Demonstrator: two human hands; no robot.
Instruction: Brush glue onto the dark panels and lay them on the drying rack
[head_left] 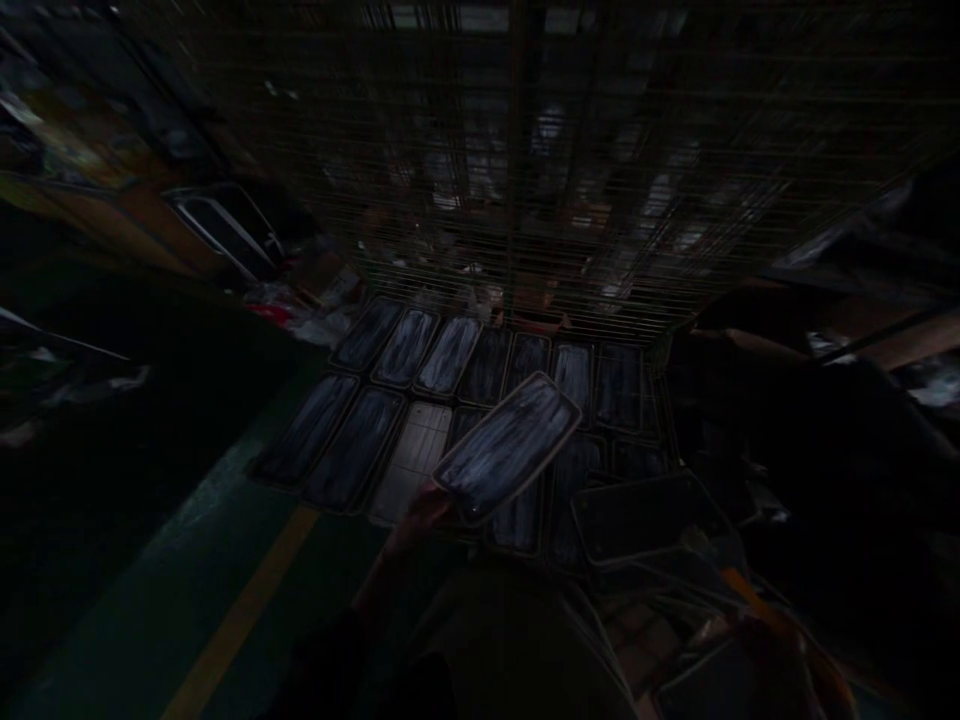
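well, smeared rounded panel (510, 445) in left hand (420, 512)

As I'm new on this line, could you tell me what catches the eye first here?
The left hand holds a white-streaked panel at centre, above rows of like panels laid flat. Behind them rises a wire rack, and a yellow floor line runs at lower left.

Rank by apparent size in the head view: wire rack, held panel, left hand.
1. wire rack, clearly largest
2. held panel, though nearness to the camera enlarges it
3. left hand, smallest, half lost in dark
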